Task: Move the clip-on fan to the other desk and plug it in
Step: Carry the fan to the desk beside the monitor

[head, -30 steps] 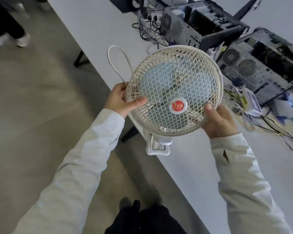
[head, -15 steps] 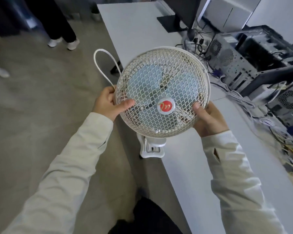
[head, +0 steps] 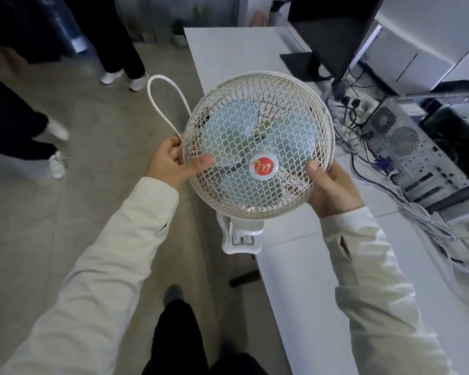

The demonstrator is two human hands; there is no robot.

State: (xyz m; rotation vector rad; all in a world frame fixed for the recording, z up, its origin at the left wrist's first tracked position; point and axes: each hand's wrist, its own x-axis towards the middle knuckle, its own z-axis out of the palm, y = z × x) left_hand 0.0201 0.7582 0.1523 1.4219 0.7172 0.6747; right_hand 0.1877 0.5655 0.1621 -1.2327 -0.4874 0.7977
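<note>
The clip-on fan (head: 257,144) is held in the air over the near edge of the white counter (head: 303,266), its mesh grille facing up toward the camera and its white clip (head: 241,239) hanging below. The left hand (head: 171,163) grasps the grille's left rim, thumb across the mesh, with a loop of the white cord (head: 163,104) pinched in it. The right hand (head: 333,188) grips the lower right rim. Behind on the counter stand a dark monitor (head: 333,31), an open computer case (head: 423,147) and tangled cables (head: 417,212).
</note>
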